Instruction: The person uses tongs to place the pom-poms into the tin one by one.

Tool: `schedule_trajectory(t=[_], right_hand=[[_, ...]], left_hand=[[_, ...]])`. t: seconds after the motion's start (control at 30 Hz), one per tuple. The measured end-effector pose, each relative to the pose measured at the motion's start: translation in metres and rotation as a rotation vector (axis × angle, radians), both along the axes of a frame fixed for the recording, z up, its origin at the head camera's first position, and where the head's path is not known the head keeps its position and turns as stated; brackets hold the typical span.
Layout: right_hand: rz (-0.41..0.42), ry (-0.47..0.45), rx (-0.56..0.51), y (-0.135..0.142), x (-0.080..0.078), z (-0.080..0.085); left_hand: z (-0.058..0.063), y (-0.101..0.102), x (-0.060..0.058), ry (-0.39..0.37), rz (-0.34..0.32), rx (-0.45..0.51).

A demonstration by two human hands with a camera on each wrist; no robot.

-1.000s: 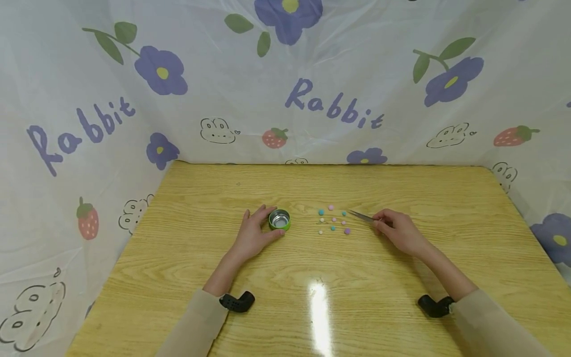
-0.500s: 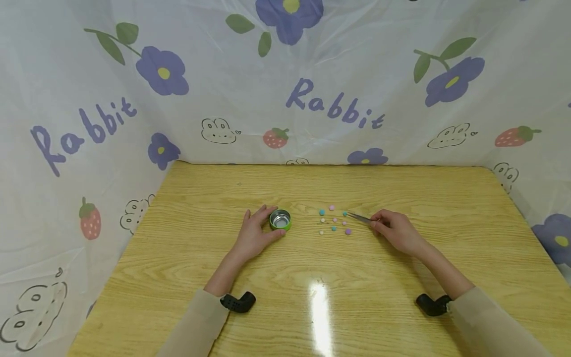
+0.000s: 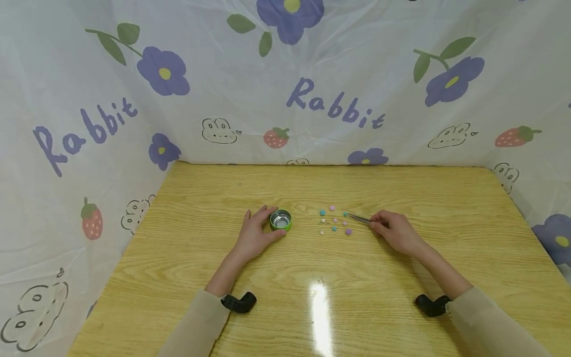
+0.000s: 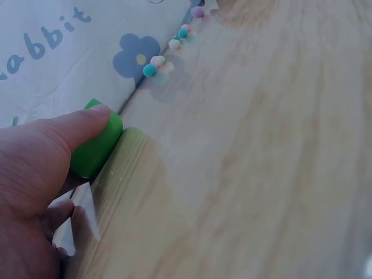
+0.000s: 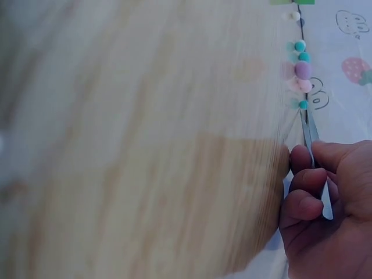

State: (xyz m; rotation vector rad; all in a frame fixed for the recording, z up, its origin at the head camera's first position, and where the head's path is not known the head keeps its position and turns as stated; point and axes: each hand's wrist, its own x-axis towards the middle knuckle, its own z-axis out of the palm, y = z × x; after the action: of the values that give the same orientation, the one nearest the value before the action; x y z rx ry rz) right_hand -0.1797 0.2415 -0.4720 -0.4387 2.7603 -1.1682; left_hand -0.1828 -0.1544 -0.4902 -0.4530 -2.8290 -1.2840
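Silvery tweezers (image 3: 363,219) point leftward, slightly away — toward a teal ball (image 3: 345,214).

White glare (image 3: 321,317) streaks the evenly lit table (image 3: 370,292), while both wrist views look dimmer and hazy.

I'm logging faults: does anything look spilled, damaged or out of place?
Nothing clearly stands out. The left hand holds the green tin upright; the small balls lie in one loose group on the table; the right hand holds tweezers at a teal ball.
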Motion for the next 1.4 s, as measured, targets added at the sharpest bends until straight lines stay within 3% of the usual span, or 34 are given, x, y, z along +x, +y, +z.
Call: schedule_trajectory(t=[1.07,1.4], right_hand=[[-0.076,0.043,-0.022,-0.006,0.003,0.005],[-0.069,0.067,-0.083,-0.026,-0.001,0.017]], left_hand=[[0.0,0.001,-0.007,0.047,-0.005,-0.001],[0.003,-0.002,-0.01,0.038,-0.005,-0.002]])
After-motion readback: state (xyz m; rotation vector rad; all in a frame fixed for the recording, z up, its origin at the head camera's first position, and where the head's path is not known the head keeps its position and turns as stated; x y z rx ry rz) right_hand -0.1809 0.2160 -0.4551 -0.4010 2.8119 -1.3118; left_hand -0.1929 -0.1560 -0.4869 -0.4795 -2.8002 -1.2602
